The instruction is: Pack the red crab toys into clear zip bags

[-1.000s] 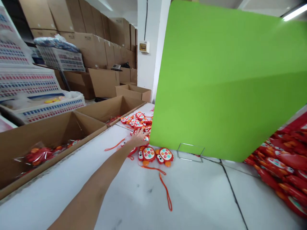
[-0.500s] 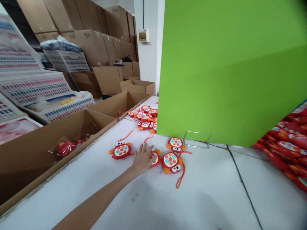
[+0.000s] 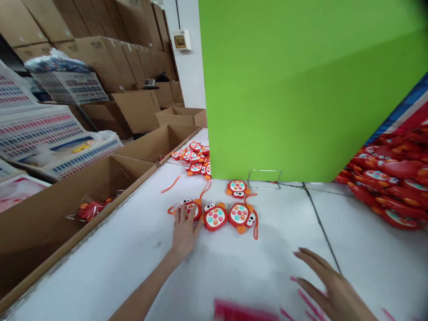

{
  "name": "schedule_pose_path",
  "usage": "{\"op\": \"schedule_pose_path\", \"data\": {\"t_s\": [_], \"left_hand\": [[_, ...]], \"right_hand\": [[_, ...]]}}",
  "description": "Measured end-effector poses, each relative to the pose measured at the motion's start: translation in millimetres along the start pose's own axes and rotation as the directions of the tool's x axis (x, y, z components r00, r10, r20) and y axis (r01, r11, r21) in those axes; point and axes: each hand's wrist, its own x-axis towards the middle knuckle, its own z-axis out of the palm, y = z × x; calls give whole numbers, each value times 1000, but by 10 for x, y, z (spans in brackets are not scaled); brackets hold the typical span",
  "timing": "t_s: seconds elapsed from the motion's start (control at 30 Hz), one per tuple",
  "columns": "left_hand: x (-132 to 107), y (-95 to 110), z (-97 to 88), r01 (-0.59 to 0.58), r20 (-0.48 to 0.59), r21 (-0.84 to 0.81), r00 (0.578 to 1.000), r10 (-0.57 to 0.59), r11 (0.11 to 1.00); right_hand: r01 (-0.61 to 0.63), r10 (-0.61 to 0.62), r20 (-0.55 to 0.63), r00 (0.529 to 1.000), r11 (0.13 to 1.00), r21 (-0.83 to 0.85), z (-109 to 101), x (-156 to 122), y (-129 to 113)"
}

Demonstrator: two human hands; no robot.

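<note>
My left hand (image 3: pixel 183 234) is on a red crab-shaped toy (image 3: pixel 198 208) with a white face, coloured buttons and an orange cord; its fingers curve over the top and the thumb lies along the near side. To the right, a second crab toy (image 3: pixel 215 217) and a third crab toy (image 3: pixel 238 215) lie touching in a row. Another crab toy (image 3: pixel 237 187) lies behind them by a bent wire stand (image 3: pixel 265 188). My right hand (image 3: pixel 329 283) hovers at lower right, fingers apart, holding nothing visible. Blurred pink strips (image 3: pixel 309 303) and a pink sheet-like thing (image 3: pixel 244 310) show beneath and beside it.
A green panel (image 3: pixel 284 89) stands upright across the table (image 3: pixel 267 263). Several crab toys (image 3: pixel 194 156) are heaped at its left, and a large red pile (image 3: pixel 394 178) lies at right. Along the left edge, an open carton (image 3: pixel 40 223) holds bagged toys. Crates (image 3: pixel 40 129) stand beyond.
My left hand has gone from the middle toy to the left one, which now sits farther right, turned, beside the others. My right hand and the pink items have come into view; the view has shifted.
</note>
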Motion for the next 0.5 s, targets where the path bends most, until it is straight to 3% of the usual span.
{"op": "schedule_pose_path", "data": {"t_s": [0.13,0.2,0.33,0.4,0.47,0.5], "left_hand": [[-66,334,118,-52,-46,-89,998,48,995],[-105,479,91,-93,-37,-117,995,90,989],[-488,685,-89,-224,-55,-100,974,219,970],[-875,734,-113,-420,-78,-83,907,414,904],[-1326,778,-30,-654,-127,-58,754,644,754],[-1546,811,45,-704,-155,-32,704,693,709]], "right_hand": [[169,-164,42,986,969,-181,224,763,-604],[192,-177,74,981,923,-335,342,1104,-820],[116,-119,20,993,899,-422,507,1463,-893],[111,-126,-5,992,892,-437,524,1466,-785],[127,-146,-8,989,890,-438,501,1393,-638],[130,-149,-8,989,891,-434,480,1343,-564]]}}
